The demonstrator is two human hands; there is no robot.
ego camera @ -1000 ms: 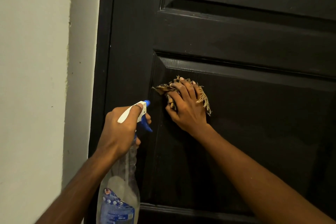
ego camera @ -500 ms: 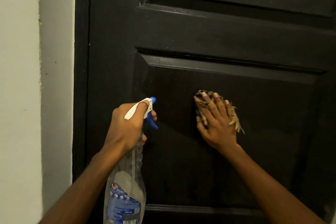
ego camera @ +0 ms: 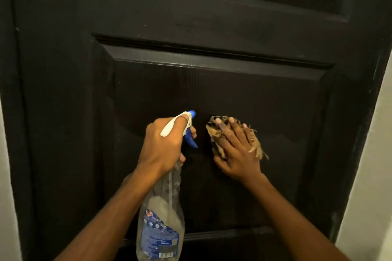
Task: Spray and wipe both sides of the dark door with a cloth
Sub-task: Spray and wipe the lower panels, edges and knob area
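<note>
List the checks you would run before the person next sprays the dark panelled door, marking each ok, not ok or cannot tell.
1. Left hand grips the clear plastic spray bottle by its neck: ok.
2. Its blue nozzle faces the black panelled wooden door: ok.
3. Right hand presses the frayed tan cloth flat on the door: ok.
4. Cloth out of the spray's path: cannot tell, it lies just right of the nozzle.
5. Liquid left in the bottle: cannot tell.
</note>
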